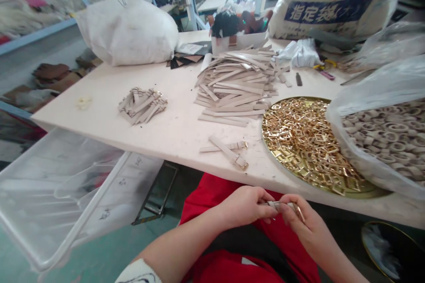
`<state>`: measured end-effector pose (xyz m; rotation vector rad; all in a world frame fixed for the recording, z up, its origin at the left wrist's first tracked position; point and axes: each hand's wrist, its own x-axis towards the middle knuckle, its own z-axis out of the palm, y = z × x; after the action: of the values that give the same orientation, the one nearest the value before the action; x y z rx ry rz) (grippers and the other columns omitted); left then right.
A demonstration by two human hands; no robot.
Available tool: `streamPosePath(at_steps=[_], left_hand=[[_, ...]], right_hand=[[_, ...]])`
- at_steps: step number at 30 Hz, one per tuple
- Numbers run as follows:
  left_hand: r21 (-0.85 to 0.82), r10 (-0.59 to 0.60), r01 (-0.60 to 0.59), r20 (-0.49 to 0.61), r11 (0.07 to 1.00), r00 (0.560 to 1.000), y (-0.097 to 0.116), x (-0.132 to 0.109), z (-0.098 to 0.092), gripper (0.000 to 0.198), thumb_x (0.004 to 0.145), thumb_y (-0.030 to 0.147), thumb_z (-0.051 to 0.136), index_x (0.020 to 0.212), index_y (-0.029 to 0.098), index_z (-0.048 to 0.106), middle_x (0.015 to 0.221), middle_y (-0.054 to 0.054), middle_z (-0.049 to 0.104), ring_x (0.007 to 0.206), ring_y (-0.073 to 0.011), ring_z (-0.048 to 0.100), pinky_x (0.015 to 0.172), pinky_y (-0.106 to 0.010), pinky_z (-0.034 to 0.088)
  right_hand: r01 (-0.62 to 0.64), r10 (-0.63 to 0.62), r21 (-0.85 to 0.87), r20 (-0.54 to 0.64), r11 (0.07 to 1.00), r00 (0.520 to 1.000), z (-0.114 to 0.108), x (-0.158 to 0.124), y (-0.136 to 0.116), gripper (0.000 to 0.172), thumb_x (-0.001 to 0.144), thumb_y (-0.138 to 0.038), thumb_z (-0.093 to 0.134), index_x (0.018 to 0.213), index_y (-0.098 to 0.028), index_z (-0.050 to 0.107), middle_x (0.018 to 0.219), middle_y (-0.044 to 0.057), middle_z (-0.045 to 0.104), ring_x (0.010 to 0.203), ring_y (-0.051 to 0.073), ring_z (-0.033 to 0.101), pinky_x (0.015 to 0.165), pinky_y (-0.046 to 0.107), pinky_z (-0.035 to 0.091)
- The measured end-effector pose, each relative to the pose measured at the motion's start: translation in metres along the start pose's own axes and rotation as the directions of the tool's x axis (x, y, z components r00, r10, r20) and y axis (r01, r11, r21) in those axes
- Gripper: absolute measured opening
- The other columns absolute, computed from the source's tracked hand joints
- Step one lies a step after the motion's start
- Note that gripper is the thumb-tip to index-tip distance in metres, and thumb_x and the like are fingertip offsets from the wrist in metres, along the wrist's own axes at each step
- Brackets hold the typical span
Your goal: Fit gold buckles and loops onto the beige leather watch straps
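Observation:
Over my lap, just off the table's front edge, my left hand (pixel 250 208) and my right hand (pixel 297 216) pinch a small beige strap (pixel 275 204) between them. A gold buckle (pixel 300 213) shows at its right end, under my right fingers. Most of the strap is hidden by my fingertips. On the table in front lie two buckled straps (pixel 229 150), crossing each other. To the right, a round gold tray (pixel 282 166) holds a heap of gold buckles (pixel 305 132). Beside it an open plastic bag (pixel 341 97) is full of beige loops (pixel 392 132).
A big pile of plain beige strips (pixel 235 82) covers the middle of the white table (pixel 179 141). Left of it sits a bundle of buckled straps (pixel 142 105). White sacks (pixel 129 31) stand behind, and a plastic crate (pixel 63 194) is at lower left.

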<state>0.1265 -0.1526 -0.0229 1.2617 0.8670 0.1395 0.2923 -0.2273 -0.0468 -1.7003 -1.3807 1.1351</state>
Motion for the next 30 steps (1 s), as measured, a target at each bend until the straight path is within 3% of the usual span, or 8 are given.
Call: streamPosePath(at_steps=[5,10,15,20,26,30], left_hand=[[0.15,0.016,-0.021,0.035,0.988,0.999,0.005,-0.004,-0.003,0.031,0.074,0.034,0.053,0.095,0.013,0.063,0.072,-0.003,0.065,0.068,-0.015,0.061,0.064,-0.023,0.045],[0.274,0.04,-0.03,-0.03,0.961,0.999,0.005,-0.004,-0.002,0.034,0.072,0.035,0.055,0.098,0.014,0.062,0.084,-0.006,0.067,0.076,-0.0175,0.061,0.064,-0.023,0.045],[0.126,0.038,-0.044,0.048,0.991,0.998,0.002,0.0,-0.012,0.036,0.078,0.034,0.049,0.103,0.012,0.06,0.081,-0.007,0.067,0.073,-0.0159,0.063,0.065,-0.022,0.046],[0.116,0.017,-0.028,0.094,0.993,0.995,0.001,0.005,-0.024,0.036,0.08,0.035,0.046,0.103,0.012,0.061,0.078,-0.006,0.068,0.074,-0.0157,0.064,0.069,-0.023,0.046],[0.136,-0.016,0.006,0.078,0.991,0.997,0.007,0.01,-0.036,0.031,0.077,0.025,0.047,0.103,0.016,0.062,0.086,-0.004,0.068,0.077,-0.0143,0.062,0.071,-0.023,0.046],[0.078,0.02,-0.03,0.128,0.996,0.992,0.017,0.011,-0.051,0.036,0.08,0.023,0.042,0.112,0.018,0.058,0.087,-0.004,0.067,0.079,-0.0138,0.061,0.073,-0.023,0.045]], right_hand=[[-0.074,0.074,0.073,0.013,0.995,0.997,0.004,0.003,0.0,0.03,0.081,-0.048,0.045,0.09,-0.02,0.052,0.052,-0.004,0.053,0.045,0.014,0.05,0.043,0.023,0.039],[-0.022,0.023,-0.049,0.016,0.999,1.0,0.004,0.007,-0.005,0.026,0.08,-0.046,0.047,0.084,-0.021,0.055,0.069,0.001,0.066,0.063,0.017,0.062,0.057,0.024,0.049],[0.006,-0.007,-0.185,-0.006,0.983,1.0,0.001,0.014,0.001,0.023,0.08,-0.043,0.047,0.087,-0.022,0.056,0.074,0.002,0.068,0.068,0.017,0.065,0.061,0.022,0.051],[0.064,-0.022,-0.215,0.191,0.975,0.981,-0.004,0.027,-0.007,0.021,0.083,-0.04,0.044,0.084,-0.022,0.056,0.071,0.002,0.068,0.066,0.016,0.065,0.06,0.02,0.052],[0.104,-0.025,-0.296,0.257,0.949,0.966,-0.007,0.041,-0.026,0.021,0.082,-0.037,0.045,0.08,-0.023,0.059,0.071,0.003,0.067,0.064,0.017,0.064,0.059,0.023,0.052],[-0.026,0.066,-0.221,0.177,0.975,0.982,-0.004,0.052,-0.034,0.02,0.081,-0.039,0.047,0.08,-0.023,0.058,0.07,0.002,0.067,0.063,0.016,0.064,0.059,0.022,0.052]])
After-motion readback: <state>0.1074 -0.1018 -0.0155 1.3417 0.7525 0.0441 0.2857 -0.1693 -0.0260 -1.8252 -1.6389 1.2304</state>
